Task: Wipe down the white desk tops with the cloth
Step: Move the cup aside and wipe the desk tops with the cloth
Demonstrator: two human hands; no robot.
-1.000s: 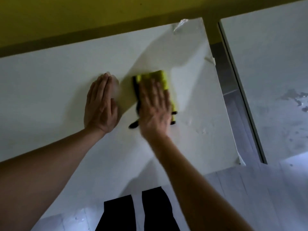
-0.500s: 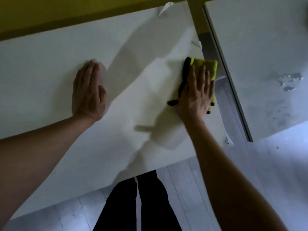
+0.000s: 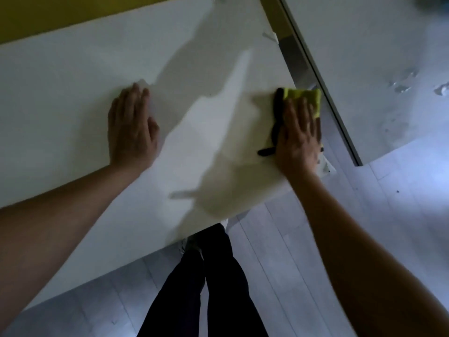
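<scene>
1. The right hand [image 3: 300,137] is pressing the yellow-green cloth [image 3: 303,98] flat on the near white desk top [image 3: 73,93], at the right of the frame. Its fingers are lying straight and a little spread on the cloth; they are not curling round it.
2. The cloth, with its dark border, is sitting at the right edge of this desk top, just beside the gap [image 3: 298,66] that separates it from the second desk top [image 3: 364,45] in the upper right.
3. The left hand [image 3: 132,132] is resting flat on the desk surface at the middle left, fingers straight and close together, holding nothing. It seems to be steadying the person.
4. The step in hand, I judge, is the wiping of the right side of the near desk top, with the stroke arriving at its edge.
5. The second desk top is showing blotches [image 3: 403,86], perhaps wet marks or worn patches, so it probably is not wiped yet.
6. The next move is calling for turning the stroke back, or lifting the cloth across the gap without dropping it.
</scene>
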